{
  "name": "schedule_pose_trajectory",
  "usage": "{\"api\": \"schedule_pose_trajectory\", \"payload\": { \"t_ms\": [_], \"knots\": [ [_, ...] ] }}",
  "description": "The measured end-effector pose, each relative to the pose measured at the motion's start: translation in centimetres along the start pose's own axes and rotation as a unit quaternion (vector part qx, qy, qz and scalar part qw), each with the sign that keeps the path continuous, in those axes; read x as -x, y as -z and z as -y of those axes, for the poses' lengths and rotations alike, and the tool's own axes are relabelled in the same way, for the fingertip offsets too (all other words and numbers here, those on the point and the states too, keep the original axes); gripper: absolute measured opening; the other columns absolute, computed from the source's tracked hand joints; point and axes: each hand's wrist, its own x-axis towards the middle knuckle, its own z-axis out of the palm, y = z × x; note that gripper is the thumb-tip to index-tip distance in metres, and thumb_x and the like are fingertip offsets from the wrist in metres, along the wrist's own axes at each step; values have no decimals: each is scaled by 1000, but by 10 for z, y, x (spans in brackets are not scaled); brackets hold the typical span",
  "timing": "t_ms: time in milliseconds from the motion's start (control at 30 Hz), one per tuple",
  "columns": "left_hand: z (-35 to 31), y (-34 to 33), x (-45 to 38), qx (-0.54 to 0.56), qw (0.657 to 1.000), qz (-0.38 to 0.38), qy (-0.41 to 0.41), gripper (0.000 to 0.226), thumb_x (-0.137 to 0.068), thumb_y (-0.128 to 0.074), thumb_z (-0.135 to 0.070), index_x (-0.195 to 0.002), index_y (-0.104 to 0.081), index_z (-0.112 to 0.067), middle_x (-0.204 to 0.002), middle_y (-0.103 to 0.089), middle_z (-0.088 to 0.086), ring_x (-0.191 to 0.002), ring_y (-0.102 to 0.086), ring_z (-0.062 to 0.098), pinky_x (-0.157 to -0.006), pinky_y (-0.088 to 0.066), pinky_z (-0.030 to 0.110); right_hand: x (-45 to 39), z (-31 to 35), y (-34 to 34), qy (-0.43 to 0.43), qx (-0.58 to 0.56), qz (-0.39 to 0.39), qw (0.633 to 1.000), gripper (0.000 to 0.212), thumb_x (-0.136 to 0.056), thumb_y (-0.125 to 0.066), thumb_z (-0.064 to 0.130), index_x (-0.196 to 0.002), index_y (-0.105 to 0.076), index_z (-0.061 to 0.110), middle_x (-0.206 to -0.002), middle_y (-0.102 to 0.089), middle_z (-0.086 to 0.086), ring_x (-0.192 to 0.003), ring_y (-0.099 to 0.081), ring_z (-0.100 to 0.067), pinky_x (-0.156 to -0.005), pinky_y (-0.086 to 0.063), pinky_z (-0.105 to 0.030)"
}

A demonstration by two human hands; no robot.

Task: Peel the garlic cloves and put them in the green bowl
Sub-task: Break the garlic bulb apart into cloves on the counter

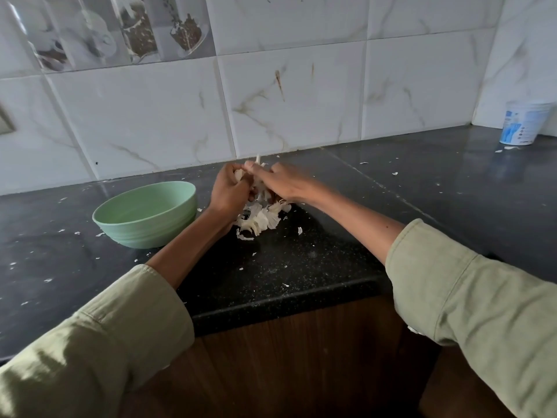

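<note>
While our left hand (pixel 229 188) grips a garlic clove (pixel 238 175) and our right hand (pixel 278 181) pinches its skin, a peel pile (pixel 259 218) lies below on the surface (pixel 301 260). Green bowl (pixel 144 214) just left, contents hidden; progress unclear.

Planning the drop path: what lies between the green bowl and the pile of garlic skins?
In the head view, only the left hand and wrist.

From my remote seat I see two bare forearms in loose sage-green woven cotton sleeves; the left sleeve (pixel 99 336) is rolled into a thick cuff below the elbow; the right sleeve (pixel 470 300) likewise (its stitched seam shows); no rings or watch visible on either hand.
</note>
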Motion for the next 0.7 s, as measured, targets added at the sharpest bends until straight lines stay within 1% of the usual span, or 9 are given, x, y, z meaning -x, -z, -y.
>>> {"api": "schedule_pose_trajectory", "payload": {
  "t_ms": [33,67,167,233,333,400,500,600,700],
  "knots": [
    [2,1,-3,-6,1000,-14,0,18,-108,-54,-12,-122,-59,-1,-83,-72,10,-69,-68,21,-66,-59,33,1,2,-2,2,18,10,1000,73,-103,-31,68,-74,-60,8,-63,-57,-5,-44,-44,-16,-64,-56,-25],
    [3,2,-5,-13,1000,-26,1,18,-107,-53,-8,-117,-63,2,-84,-75,15,-72,-71,27,-67,-60,35,2,4,-3,10,33,17,999,70,-105,-30,65,-74,-58,9,-61,-56,-3,-40,-43,-11,-56,-51,-20],
    [4,4,-6,-18,999,-47,4,22,-107,-54,-7,-101,-72,4,-84,-76,19,-75,-74,30,-73,-63,41,2,10,-7,39,63,23,997,66,-108,-26,57,-83,-59,6,-68,-62,-7,-50,-55,-17,-60,-55,-32],
    [3,2,-5,-16,999,-47,9,21,-108,-56,-16,-104,-72,-2,-85,-76,14,-76,-74,25,-77,-64,42,3,9,-7,48,69,16,996,62,-110,-25,54,-87,-57,6,-67,-65,-2,-53,-60,-16,-60,-52,-34],
    [1,1,-5,-43,998,-37,-1,19,-111,-52,-22,-113,-66,-10,-82,-71,7,-68,-66,20,-69,-58,39,7,10,-5,60,63,5,996,50,-112,-27,47,-85,-48,11,-65,-44,4,-51,-42,-12,-54,-36,-27],
    [2,1,-7,-63,997,-30,-22,19,-112,-49,-25,-113,-65,-14,-80,-68,4,-66,-60,18,-65,-52,36,9,12,-4,68,57,-2,996,47,-112,-27,45,-83,-46,13,-64,-36,4,-51,-34,-11,-51,-31,-24],
    [3,0,-5,-98,994,-24,-45,25,-113,-42,-35,-108,-60,-19,-81,-63,1,-68,-55,17,-61,-44,32,9,11,-5,62,38,0,997,46,-114,-27,41,-77,-44,19,-62,-34,4,-50,-32,-11,-51,-32,-26],
    [0,-2,-1,-105,993,-19,-45,37,-113,-39,-42,-105,-58,-12,-77,-57,-2,-64,-49,13,-57,-37,32,9,10,-4,52,5,-19,998,50,-113,-28,38,-72,-45,16,-58,-34,3,-47,-31,-11,-56,-32,-32],
    [-5,-5,2,-85,996,-17,-37,35,-113,-38,-40,-113,-56,-10,-77,-57,-3,-59,-47,10,-55,-37,31,11,12,-4,55,5,-45,997,55,-113,-29,38,-64,-41,17,-53,-34,5,-37,-29,-6,-49,-30,-28]
  ]
}}
